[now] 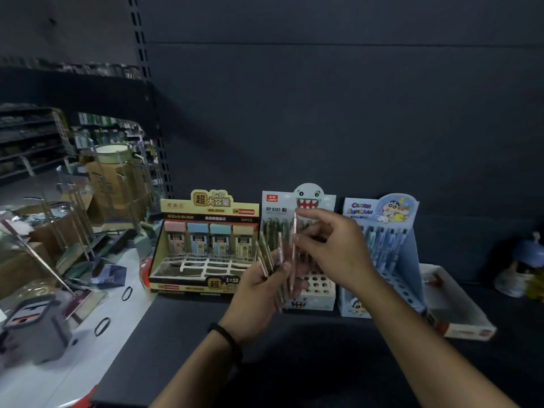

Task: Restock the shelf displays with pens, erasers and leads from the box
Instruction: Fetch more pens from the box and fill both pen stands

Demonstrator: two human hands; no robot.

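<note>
Landmark: white cardboard pen stand with a toothed monster face (309,198) and a perforated base, on a matte dark shelf board (294,354).
- In front of it: left hand (262,293) grips a fanned bundle of slim glossy pens (266,254); right hand (332,248) pinches one pale pink pen (294,228) upright.
- To its left: yellow-black cardboard lead display (206,245) with pastel-capped cases and a white grid tray.
- To its right: pale blue cartoon-printed cardboard stand (394,260).
- Behind it: dark flat back panel (323,113).
</note>
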